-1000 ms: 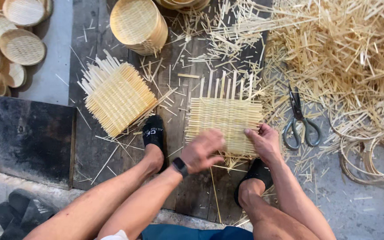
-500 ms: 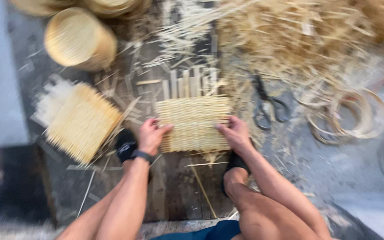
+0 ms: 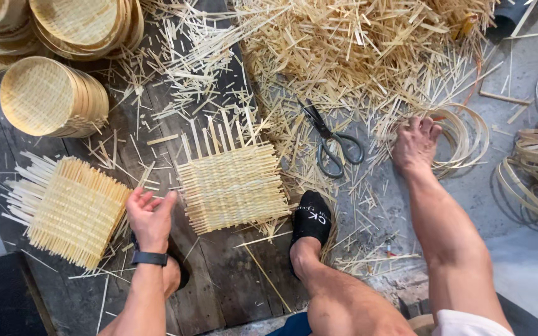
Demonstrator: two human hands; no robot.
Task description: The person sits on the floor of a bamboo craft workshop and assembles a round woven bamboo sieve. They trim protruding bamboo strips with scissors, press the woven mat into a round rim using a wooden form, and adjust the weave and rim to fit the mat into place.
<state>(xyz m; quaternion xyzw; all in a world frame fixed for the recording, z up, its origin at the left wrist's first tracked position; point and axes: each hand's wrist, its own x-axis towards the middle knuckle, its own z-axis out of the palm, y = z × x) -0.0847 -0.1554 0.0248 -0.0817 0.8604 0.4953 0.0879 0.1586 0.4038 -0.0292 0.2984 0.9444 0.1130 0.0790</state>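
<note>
A person seen from above, crouched over dark wooden floorboards, both bare arms reaching away from the body. Nearest, the right foot in a black slipper (image 3: 311,219) stands at the near right corner of a square woven bamboo mat (image 3: 233,184), seemingly to pin it flat on the boards. The left hand (image 3: 151,216), with a black watch on the wrist, rests with its fingers (image 3: 146,200) loosely spread and empty, just beside the mat's left edge; whether a fingertip touches the weave cannot be told. Unwoven strip ends stick out of the mat's far edge like a comb. To the left, near the boards' left edge, lies a second woven mat (image 3: 70,210), apart from the hand. Further out and to the right, on grey concrete, the right hand (image 3: 413,146) lies palm down, fingers curled over the near rim of a stack of thin bamboo hoops (image 3: 465,134), touching them without a closed grip. Between the mat and that hand lie scissors (image 3: 331,142), untouched. Beyond them spreads a heap of loose bamboo strips (image 3: 356,50). At the far left corner stand stacks of round woven trays (image 3: 54,96).
</note>
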